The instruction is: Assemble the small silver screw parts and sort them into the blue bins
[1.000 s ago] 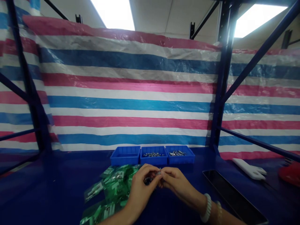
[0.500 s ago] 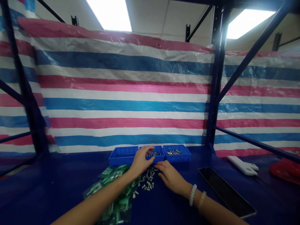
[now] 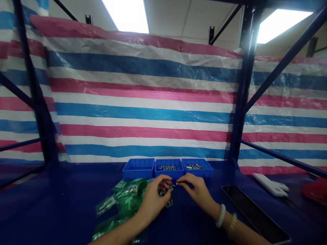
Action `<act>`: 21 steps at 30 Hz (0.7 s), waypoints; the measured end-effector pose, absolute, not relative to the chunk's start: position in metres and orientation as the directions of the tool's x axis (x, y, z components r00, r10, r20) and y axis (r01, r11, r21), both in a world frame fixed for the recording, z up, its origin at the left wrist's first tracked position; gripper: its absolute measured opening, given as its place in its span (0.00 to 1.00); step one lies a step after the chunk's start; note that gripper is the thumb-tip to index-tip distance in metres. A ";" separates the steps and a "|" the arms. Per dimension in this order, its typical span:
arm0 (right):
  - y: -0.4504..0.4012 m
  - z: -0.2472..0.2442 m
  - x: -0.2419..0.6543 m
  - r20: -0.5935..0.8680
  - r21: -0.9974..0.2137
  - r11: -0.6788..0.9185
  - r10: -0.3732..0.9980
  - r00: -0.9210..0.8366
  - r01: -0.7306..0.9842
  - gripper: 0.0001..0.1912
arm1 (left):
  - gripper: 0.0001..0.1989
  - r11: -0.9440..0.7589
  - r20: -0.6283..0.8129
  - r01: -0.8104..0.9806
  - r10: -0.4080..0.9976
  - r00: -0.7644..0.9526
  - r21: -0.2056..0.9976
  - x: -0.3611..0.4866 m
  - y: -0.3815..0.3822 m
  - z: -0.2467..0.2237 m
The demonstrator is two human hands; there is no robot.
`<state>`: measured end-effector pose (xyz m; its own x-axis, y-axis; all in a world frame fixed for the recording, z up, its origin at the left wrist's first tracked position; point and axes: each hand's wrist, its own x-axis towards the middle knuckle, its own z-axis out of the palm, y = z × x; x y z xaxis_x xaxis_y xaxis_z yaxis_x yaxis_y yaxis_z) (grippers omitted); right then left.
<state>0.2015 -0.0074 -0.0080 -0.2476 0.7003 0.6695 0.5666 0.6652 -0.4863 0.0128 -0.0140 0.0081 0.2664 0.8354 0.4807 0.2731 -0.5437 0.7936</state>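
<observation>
Blue plastic for three bins point(image 3: 169, 174), set side by side at the back, with small metal parts in the middle one and longer metal pieces in the right one. Closer, pinching a tiny bright metal piece point(image 3: 177, 183) in the fingertips of the right hand point(image 3: 196, 189). Opposite, curving the left hand point(image 3: 154, 197) around loose metal screws point(image 3: 169, 203) on the dark-blue tabletop point(image 3: 63, 211), hiding part of the pile (cannot tell whether gripping any). Crowding the left side, partly under the forearm, green-and-clear plastic packets point(image 3: 129, 202). Beside the right forearm, lying flat, a black-screened smartphone point(image 3: 255, 214); farther right, a white device point(image 3: 269, 184) and a blurred red item point(image 3: 315, 191). Behind, striped tarpaulin point(image 3: 143, 110) and blue rack posts point(image 3: 240, 132).
</observation>
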 end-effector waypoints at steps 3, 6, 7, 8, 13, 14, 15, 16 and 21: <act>-0.020 0.003 0.200 0.755 -0.501 0.752 0.622 -0.208 0.429 0.04 | 0.13 -0.489 0.423 0.193 0.855 0.301 0.851 0.016 -0.022 0.005; -0.031 0.010 0.197 0.761 -0.506 0.773 0.609 -0.225 0.383 0.02 | 0.13 -0.418 0.370 0.108 0.878 0.303 0.902 0.021 -0.030 0.005; -0.033 0.011 0.195 0.759 -0.506 0.777 0.607 -0.236 0.374 0.03 | 0.13 -0.394 0.355 0.086 0.888 0.291 0.915 0.023 -0.033 0.006; -0.035 0.011 0.194 0.757 -0.507 0.780 0.607 -0.244 0.367 0.03 | 0.12 -0.374 0.343 0.068 0.897 0.278 0.925 0.024 -0.035 0.006; -0.038 0.010 0.190 0.729 -0.540 0.742 0.648 -0.221 0.397 0.05 | 0.07 -0.362 0.344 0.034 0.909 0.234 0.932 0.026 -0.039 0.008; -0.038 0.009 0.189 0.712 -0.557 0.725 0.668 -0.215 0.406 0.06 | 0.07 -0.368 0.351 0.033 0.908 0.229 0.929 0.026 -0.039 0.009; -0.038 0.009 0.189 0.692 -0.578 0.705 0.690 -0.211 0.411 0.06 | 0.07 -0.375 0.359 0.032 0.907 0.220 0.927 0.026 -0.039 0.010; -0.038 0.008 0.188 0.669 -0.603 0.685 0.713 -0.209 0.408 0.07 | 0.07 -0.384 0.369 0.033 0.905 0.210 0.923 0.026 -0.039 0.010; -0.037 0.004 0.184 0.547 -0.754 0.604 0.795 -0.262 0.259 0.13 | 0.06 -0.482 0.465 0.068 0.867 0.180 0.873 0.025 -0.041 0.013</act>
<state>0.1844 -0.0373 0.0037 -0.2619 0.7949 0.5473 0.2591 0.6042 -0.7535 0.0251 -0.0412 0.0128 0.1795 0.8670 0.4648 0.0677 -0.4823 0.8734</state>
